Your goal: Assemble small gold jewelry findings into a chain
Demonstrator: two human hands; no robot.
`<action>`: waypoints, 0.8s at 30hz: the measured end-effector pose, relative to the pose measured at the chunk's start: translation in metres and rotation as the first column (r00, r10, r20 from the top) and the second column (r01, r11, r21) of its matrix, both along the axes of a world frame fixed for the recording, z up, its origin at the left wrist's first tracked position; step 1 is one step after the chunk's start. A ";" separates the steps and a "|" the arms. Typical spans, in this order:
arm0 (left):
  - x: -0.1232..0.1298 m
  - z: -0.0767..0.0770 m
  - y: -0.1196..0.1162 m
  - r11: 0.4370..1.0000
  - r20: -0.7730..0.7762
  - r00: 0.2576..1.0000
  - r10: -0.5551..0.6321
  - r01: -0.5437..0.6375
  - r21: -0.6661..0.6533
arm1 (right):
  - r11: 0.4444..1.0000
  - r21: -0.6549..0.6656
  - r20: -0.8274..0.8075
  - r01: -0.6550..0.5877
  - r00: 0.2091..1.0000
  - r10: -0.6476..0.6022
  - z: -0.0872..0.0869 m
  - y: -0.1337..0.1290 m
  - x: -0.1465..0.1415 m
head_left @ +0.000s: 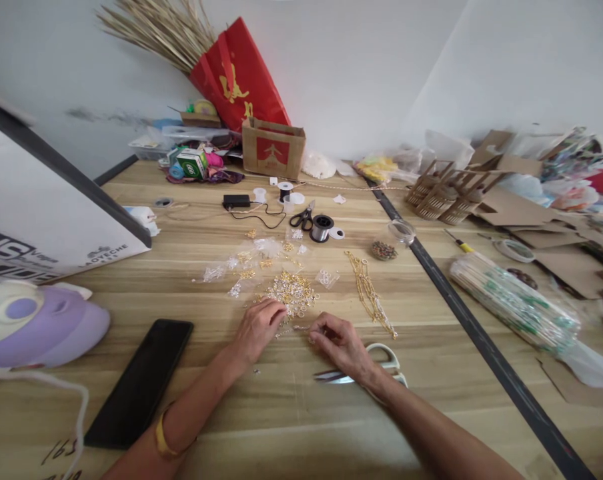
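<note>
My left hand (261, 325) is closed at the near edge of a pile of small gold and silver beads and rings (292, 291). Its fingertips press together, and anything between them is too small to make out. A short silvery chain (300, 327) reaches to the pinched fingers of my right hand (339, 340). Under the right wrist lie white-handled scissors (389, 360), blades pointing left, partly covered by the forearm. Gold chains (367, 293) are laid out to the right of the pile. Small clear bags of findings (244, 260) lie behind it.
Behind the bags are black-handled scissors (304, 217) and a wire spool (321, 228). A jar on its side (400, 232) is next to mixed beads (384, 251). A phone (140, 383) and a purple-white device (41, 327) lie left; wrapped sticks (514, 300) lie right.
</note>
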State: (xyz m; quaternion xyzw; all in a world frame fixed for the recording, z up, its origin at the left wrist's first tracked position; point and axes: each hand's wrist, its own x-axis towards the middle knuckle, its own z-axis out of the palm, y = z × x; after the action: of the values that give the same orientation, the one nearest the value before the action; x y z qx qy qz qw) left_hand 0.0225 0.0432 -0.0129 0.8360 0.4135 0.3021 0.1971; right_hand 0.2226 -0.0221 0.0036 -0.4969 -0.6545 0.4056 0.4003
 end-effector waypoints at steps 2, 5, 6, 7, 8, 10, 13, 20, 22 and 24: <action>0.000 0.001 0.000 0.999 0.055 0.998 0.021 -0.018 -0.046 | 1.000 -0.002 -0.002 -0.002 1.000 0.002 -0.001 0.000 0.000; 0.001 0.006 -0.001 0.988 0.138 0.988 0.065 -0.044 -0.150 | 1.000 -0.001 -0.003 -0.008 1.000 0.008 -0.004 0.000 0.001; 0.001 0.008 -0.002 0.980 0.163 0.983 0.085 -0.053 -0.190 | 1.000 0.000 -0.002 -0.008 1.000 0.008 -0.004 0.000 0.001; 0.001 0.009 -0.003 0.972 0.187 0.977 0.104 -0.060 -0.229 | 1.000 0.001 -0.002 -0.008 1.000 0.008 -0.005 0.000 0.001; 0.002 0.010 -0.004 0.962 0.211 0.970 0.122 -0.064 -0.265 | 1.000 0.002 -0.003 -0.009 1.000 0.009 -0.005 0.000 0.001; 0.002 0.012 -0.004 0.944 0.259 0.954 0.152 -0.063 -0.324 | 1.000 0.006 -0.003 -0.009 1.000 0.009 -0.004 0.000 0.001; 0.002 0.012 -0.005 0.915 0.324 0.929 0.177 -0.035 -0.402 | 1.000 0.021 0.004 -0.008 1.000 0.008 -0.003 0.000 0.001; 0.006 0.016 -0.010 0.803 0.426 0.865 0.265 0.047 -0.594 | 1.000 0.022 0.026 -0.003 1.000 0.002 -0.005 -0.001 0.002; 0.010 0.019 -0.013 0.767 0.433 0.859 0.274 0.077 -0.636 | 1.000 0.022 0.040 -0.001 0.999 0.000 -0.005 -0.001 0.002; 0.013 0.021 -0.015 0.735 0.441 0.851 0.284 0.101 -0.670 | 1.000 0.025 0.043 0.000 0.999 -0.001 -0.004 -0.001 0.002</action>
State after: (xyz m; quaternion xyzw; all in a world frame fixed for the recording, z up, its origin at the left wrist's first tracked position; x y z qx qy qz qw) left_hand 0.0353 0.0280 0.0082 0.5728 0.4678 0.3545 0.5722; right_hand 0.2244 -0.0232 -0.0003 -0.5006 -0.6677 0.3868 0.3924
